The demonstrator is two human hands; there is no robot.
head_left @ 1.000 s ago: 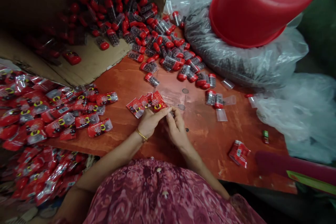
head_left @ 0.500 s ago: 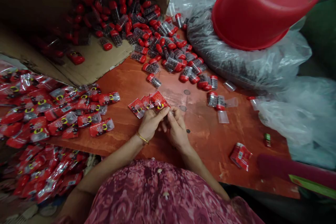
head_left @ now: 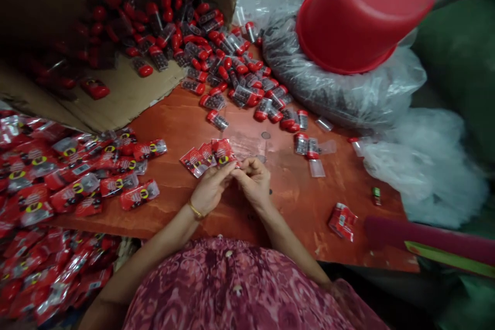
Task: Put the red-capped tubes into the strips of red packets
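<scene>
A person sits at the near edge of a red-brown table (head_left: 294,191), both hands meeting at its middle. The left hand (head_left: 209,191), a gold bangle (head_left: 195,211) at the wrist, pinches the near end of a fanned strip of red sachets (head_left: 209,153) that lies flat on the table just beyond the fingertips. The right hand (head_left: 253,180) is curled, its fingertips pressed against the left hand's; whatever small thing they grip is hidden.

Left of the hands, across a strip of bare table, a heap of filled red packets (head_left: 69,180) spills over the left edge. On the far side, small vials with red caps (head_left: 235,77) pour from a tipped cardboard box (head_left: 124,98). Far right, an upturned red bucket (head_left: 359,15) rests on a clear plastic bag of dark beads (head_left: 332,87). A few loose vials (head_left: 307,145) lie right of the hands. Open tabletop stretches to the right, broken only by one crumpled red packet (head_left: 342,220) near the near edge.
</scene>
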